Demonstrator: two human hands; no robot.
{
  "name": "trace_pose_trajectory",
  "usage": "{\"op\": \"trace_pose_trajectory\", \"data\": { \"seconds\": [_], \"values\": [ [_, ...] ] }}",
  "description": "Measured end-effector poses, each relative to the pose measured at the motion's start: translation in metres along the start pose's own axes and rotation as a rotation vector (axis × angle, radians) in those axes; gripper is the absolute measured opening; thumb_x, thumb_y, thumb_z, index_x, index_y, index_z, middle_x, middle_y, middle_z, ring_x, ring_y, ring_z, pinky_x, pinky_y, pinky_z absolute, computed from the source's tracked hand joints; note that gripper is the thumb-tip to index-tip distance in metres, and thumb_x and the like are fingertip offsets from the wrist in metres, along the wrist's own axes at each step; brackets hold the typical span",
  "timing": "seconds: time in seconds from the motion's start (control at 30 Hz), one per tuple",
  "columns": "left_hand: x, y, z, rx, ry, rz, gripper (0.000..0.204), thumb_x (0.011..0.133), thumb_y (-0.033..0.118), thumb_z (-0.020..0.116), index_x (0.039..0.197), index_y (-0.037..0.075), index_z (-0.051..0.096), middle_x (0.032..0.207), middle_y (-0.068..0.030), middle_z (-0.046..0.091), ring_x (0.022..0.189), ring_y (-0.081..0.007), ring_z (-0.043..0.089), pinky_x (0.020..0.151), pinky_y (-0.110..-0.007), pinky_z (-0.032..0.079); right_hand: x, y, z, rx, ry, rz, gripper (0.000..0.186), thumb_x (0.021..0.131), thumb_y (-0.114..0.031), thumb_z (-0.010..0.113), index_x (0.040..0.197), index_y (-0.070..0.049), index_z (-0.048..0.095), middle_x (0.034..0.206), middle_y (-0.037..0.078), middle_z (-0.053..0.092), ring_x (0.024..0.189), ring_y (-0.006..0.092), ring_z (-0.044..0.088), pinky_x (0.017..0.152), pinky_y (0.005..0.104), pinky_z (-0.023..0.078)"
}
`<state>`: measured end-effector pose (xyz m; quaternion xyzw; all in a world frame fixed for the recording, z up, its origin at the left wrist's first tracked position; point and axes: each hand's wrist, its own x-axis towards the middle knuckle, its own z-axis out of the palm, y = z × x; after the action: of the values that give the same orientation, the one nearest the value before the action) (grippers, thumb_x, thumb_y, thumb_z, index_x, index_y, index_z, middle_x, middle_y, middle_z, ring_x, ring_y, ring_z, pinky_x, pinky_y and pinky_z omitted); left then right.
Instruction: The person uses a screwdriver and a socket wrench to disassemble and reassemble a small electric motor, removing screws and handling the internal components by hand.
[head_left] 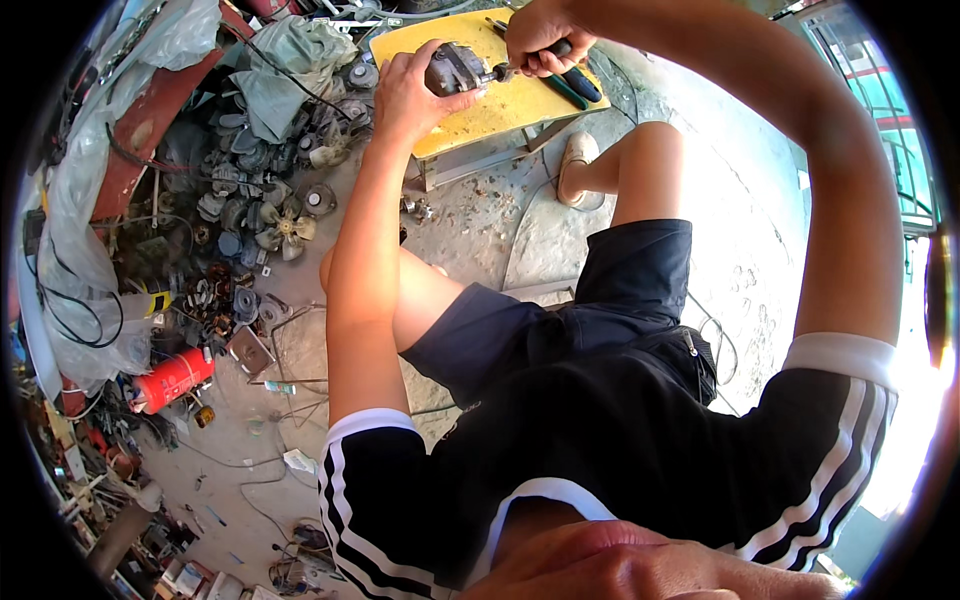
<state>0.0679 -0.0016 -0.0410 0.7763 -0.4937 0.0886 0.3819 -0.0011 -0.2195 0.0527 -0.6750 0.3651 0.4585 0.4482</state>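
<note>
Left hand (408,92) is clasping the small grey motor (455,68) on the yellow board (500,105) while right hand (535,38), fingers wrapped around a screwdriver (530,62), is pointing its shaft leftward into the motor.

Yellow board (500,105), grey motor (452,68), red cylinder (172,380), white-striped black shirt (620,450)

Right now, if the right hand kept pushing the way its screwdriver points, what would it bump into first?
The right hand drives the screwdriver leftward, so it would meet the small grey motor first, which the left hand steadies on the yellow board. The tip already seems to touch it, though depth is unclear.
</note>
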Motion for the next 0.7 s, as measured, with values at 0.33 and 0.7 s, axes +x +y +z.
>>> {"op": "trace_pose_trajectory", "data": {
  "seconds": [0.33,0.7],
  "values": [
    [0.001,0.004,0.005,0.060,0.083,0.053,0.083,0.059,0.057,0.086,0.128,0.019,0.061,0.100,-0.0108,0.063,0.091,-0.0284,0.066,0.078,-0.039,0.055,-0.065,0.031,0.075,0.008,0.459,-0.295,0.029,0.097,-0.021,0.051,0.072,-0.005,0.054,0.060,0.001,0.046,0.043,0.0090,0.037,0.038,0.0243,0.025],
    [0.000,0.007,0.001,0.001,0.052,-0.010,0.083,0.057,0.057,0.087,0.127,0.019,0.063,0.098,-0.0092,0.063,0.090,-0.0269,0.067,0.078,-0.038,0.054,-0.026,0.041,0.057,-0.784,0.512,-0.392,0.024,0.096,-0.010,0.043,0.077,-0.003,0.055,0.059,0.002,0.042,0.045,0.0107,0.034,0.038,0.0281,0.022]
  ]
}}
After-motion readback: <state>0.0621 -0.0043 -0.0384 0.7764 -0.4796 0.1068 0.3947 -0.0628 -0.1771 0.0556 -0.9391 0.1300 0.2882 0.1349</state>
